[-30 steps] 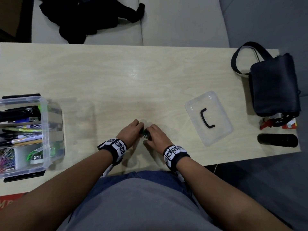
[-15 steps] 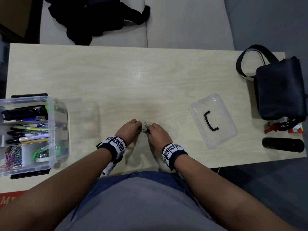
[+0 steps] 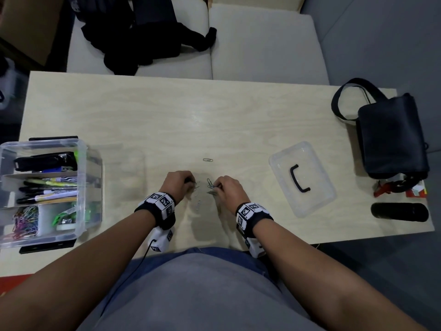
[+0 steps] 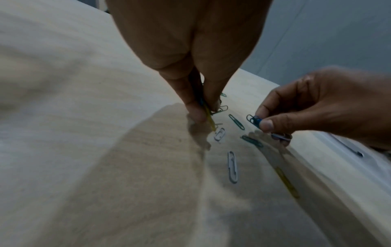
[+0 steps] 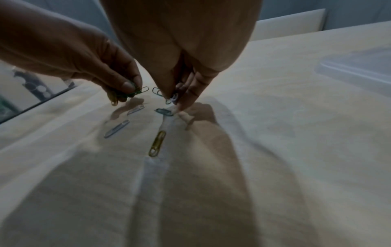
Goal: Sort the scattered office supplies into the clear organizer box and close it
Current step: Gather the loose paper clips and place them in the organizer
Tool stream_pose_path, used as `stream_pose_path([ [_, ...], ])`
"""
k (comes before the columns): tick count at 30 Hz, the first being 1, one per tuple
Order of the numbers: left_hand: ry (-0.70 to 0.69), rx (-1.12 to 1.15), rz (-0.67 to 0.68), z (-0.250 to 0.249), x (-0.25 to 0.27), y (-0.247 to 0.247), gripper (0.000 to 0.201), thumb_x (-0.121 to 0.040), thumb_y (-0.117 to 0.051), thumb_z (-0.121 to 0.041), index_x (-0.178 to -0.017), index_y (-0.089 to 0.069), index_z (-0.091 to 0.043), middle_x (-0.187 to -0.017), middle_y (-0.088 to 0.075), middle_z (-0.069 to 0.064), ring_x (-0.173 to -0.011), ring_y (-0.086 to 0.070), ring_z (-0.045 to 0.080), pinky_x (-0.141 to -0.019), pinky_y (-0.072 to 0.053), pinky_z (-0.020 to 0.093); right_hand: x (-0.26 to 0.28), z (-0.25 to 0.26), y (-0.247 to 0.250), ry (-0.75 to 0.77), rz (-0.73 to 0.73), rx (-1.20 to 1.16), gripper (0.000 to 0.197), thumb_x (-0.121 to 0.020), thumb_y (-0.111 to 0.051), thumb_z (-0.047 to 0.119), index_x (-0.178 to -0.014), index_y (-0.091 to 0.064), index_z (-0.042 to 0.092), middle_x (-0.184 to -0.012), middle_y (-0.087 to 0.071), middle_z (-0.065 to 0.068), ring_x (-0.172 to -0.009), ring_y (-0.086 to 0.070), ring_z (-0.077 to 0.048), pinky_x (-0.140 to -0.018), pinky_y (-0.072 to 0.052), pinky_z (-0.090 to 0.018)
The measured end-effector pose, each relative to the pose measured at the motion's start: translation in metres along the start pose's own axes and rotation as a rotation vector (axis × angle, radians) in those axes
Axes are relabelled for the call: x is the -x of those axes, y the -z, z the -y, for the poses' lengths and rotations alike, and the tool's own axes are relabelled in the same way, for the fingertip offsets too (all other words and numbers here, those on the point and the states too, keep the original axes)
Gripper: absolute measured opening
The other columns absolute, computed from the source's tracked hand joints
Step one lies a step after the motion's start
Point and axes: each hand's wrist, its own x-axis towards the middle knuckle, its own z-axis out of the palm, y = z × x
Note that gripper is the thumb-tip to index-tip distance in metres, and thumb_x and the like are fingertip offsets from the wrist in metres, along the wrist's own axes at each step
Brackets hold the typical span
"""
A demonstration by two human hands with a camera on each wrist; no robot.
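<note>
While both hands work near the front edge of the table [image 3: 214,111], the left hand [image 3: 177,185] pinches several paper clips [image 4: 212,108] and the right hand [image 3: 229,189] pinches a blue clip [image 4: 253,120]. Loose clips [image 5: 157,145] lie between them. At far left stands the clear organizer box [image 3: 81,149], open; its lid [image 3: 301,177] lies to the right.
</note>
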Motion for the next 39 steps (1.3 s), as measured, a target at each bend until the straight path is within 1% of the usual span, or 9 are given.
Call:
stream_pose_path([
  [6,0.003,0.050,-0.069,0.001,0.017,0.015,0.012,-0.079,-0.065,-0.001,-0.082,-0.072,-0.011,-0.074,-0.073,0.007,-0.073,-0.068,0.021,-0.071,-0.050,0.026,0.002,0.021,0.000,-0.002,-0.048,-0.056,0.010,-0.089,-0.058,0.009,-0.092,-0.068,0.012,-0.095,-0.066,-0.004,-0.089,-0.060,-0.021,-0.082,-0.051,-0.037],
  [12,0.007,0.090,-0.152,0.004,0.039,0.037,0.015,-0.079,-0.063,-0.001,-0.081,-0.073,-0.012,-0.067,-0.070,0.005,-0.069,-0.066,0.019,-0.071,-0.049,0.024,0.000,0.055,0.000,0.089,-0.134,-0.111,0.008,-0.090,-0.061,0.012,-0.090,-0.069,0.013,-0.089,-0.068,-0.003,-0.084,-0.062,-0.020,-0.079,-0.052,-0.034],
  [16,0.015,0.122,-0.237,0.016,0.056,0.060,0.013,-0.080,-0.066,-0.004,-0.078,-0.072,-0.014,-0.060,-0.066,-0.006,-0.062,-0.064,0.008,-0.064,-0.043,0.009,-0.002,0.089,0.001,0.177,-0.160,-0.149,0.007,-0.091,-0.063,0.010,-0.091,-0.070,0.010,-0.086,-0.067,-0.003,-0.076,-0.059,-0.014,-0.074,-0.051,-0.030],
  [19,0.027,0.158,-0.305,0.027,0.069,0.076,0.010,-0.081,-0.068,-0.004,-0.080,-0.073,-0.013,-0.063,-0.068,-0.004,-0.061,-0.066,0.008,-0.068,-0.049,0.015,-0.002,0.117,0.001,0.245,-0.167,-0.183,0.006,-0.090,-0.064,0.010,-0.092,-0.070,0.009,-0.087,-0.068,-0.005,-0.076,-0.059,-0.014,-0.073,-0.050,-0.029],
  [23,0.040,0.202,-0.389,0.039,0.086,0.097,0.010,-0.082,-0.068,-0.004,-0.080,-0.072,-0.012,-0.062,-0.066,-0.007,-0.051,-0.062,-0.004,-0.058,-0.046,0.007,-0.005,0.148,-0.010,0.284,-0.151,-0.231,0.004,-0.089,-0.065,0.010,-0.090,-0.069,0.011,-0.083,-0.067,-0.002,-0.071,-0.061,-0.016,-0.071,-0.055,-0.035],
  [27,0.069,0.233,-0.467,0.056,0.106,0.118,0.010,-0.083,-0.070,-0.006,-0.080,-0.071,-0.016,-0.063,-0.068,-0.002,-0.055,-0.064,-0.001,-0.059,-0.050,0.014,-0.007,0.181,-0.023,0.342,-0.126,-0.250,0.004,-0.089,-0.065,0.010,-0.089,-0.069,0.012,-0.083,-0.068,-0.004,-0.070,-0.064,-0.020,-0.072,-0.056,-0.040],
  [31,0.098,0.245,-0.572,0.077,0.134,0.139,0.007,-0.081,-0.071,-0.006,-0.082,-0.072,-0.013,-0.068,-0.070,0.005,-0.064,-0.067,0.015,-0.069,-0.055,0.028,-0.009,0.215,-0.042,0.398,-0.089,-0.264,0.004,-0.089,-0.065,0.011,-0.090,-0.069,0.012,-0.083,-0.068,-0.003,-0.074,-0.064,-0.019,-0.074,-0.055,-0.041],
  [37,0.203,0.277,-0.725,0.115,0.178,0.167,0.008,-0.087,-0.069,-0.011,-0.092,-0.074,-0.014,-0.079,-0.070,0.001,-0.063,-0.066,0.013,-0.059,-0.052,0.018,-0.008,0.272,-0.075,0.484,-0.020,-0.297,0.004,-0.090,-0.066,0.011,-0.091,-0.069,0.013,-0.081,-0.066,0.003,-0.073,-0.063,-0.013,-0.075,-0.057,-0.036],
  [39,0.236,0.243,-0.772,0.131,0.192,0.175,0.007,-0.086,-0.070,-0.011,-0.091,-0.073,-0.015,-0.079,-0.069,0.000,-0.068,-0.063,0.013,-0.064,-0.047,0.015,-0.007,0.289,-0.087,0.512,0.001,-0.292,0.005,-0.089,-0.066,0.010,-0.091,-0.069,0.014,-0.081,-0.066,0.003,-0.074,-0.063,-0.012,-0.074,-0.057,-0.033],
])
